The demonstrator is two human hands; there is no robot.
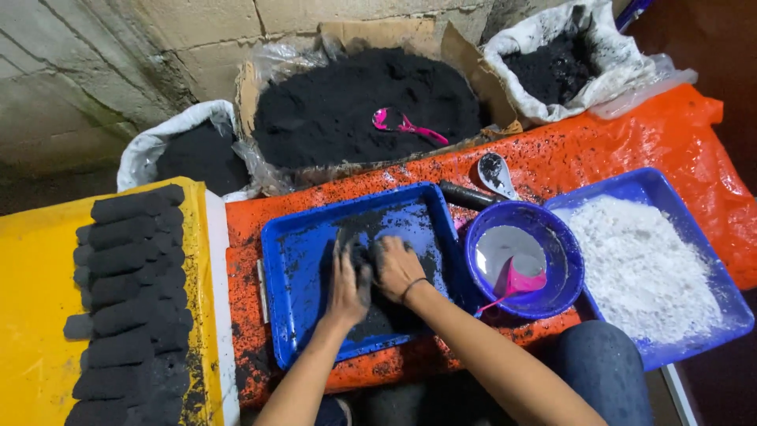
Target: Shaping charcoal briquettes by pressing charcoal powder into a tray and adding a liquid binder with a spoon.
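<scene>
A blue tray (293,252) lies on an orange sheet and holds a dark, wet mass of black powder (364,256). My left hand (347,288) and my right hand (397,267) press together on that black mass in the middle of the tray, fingers curled around it and smeared black. A dark band sits on my right wrist. How much of the mass lies under my palms is hidden.
A yellow surface (31,315) at left carries several black pressed logs (130,300). Behind are a cardboard box of black powder (347,102) with a pink scoop (394,122), and white sacks. At right stand a blue bowl (561,272) and a blue tray of white powder (639,268).
</scene>
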